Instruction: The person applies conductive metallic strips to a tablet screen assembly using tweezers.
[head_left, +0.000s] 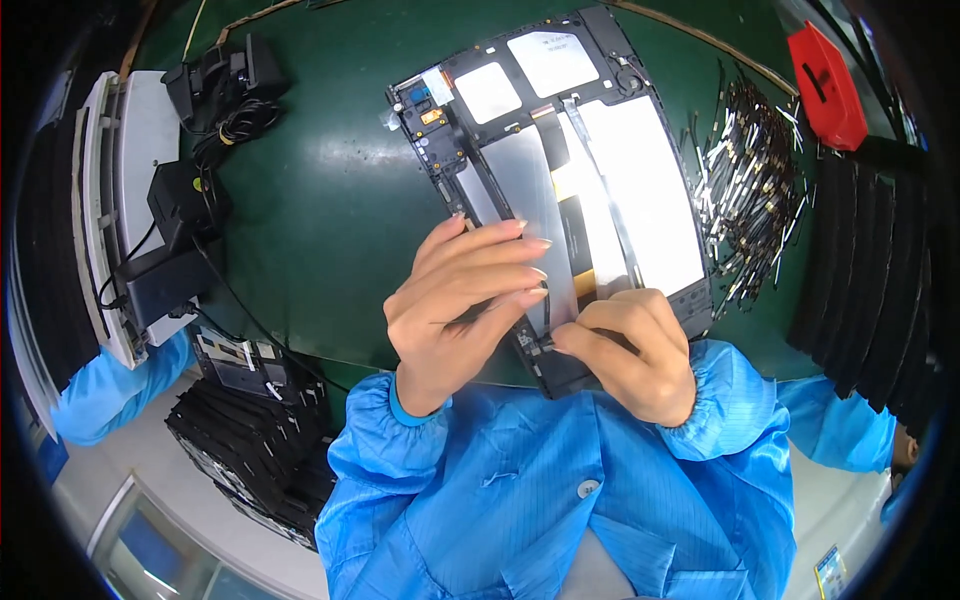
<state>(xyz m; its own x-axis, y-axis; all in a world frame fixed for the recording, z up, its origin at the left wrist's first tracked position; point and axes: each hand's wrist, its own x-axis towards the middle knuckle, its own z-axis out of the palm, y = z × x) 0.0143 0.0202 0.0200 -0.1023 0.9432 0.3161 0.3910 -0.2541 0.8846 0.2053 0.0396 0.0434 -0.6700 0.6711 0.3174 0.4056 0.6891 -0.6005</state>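
The left hand [450,310], unclenched, extends its fingers over a rectangular black-framed device [555,190] with smooth pale panels. Whether the curled right hand [635,355] grips anything, I cannot tell.

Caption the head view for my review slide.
Left hand and right hand at an opened flat electronic device on a green table, beside a pile of thin strips.

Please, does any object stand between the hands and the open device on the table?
Nothing visible does. The left hand is over the left part of the open device, and the right hand is at its lower part. The pile of thin strips lies to the right of the device, away from both hands.
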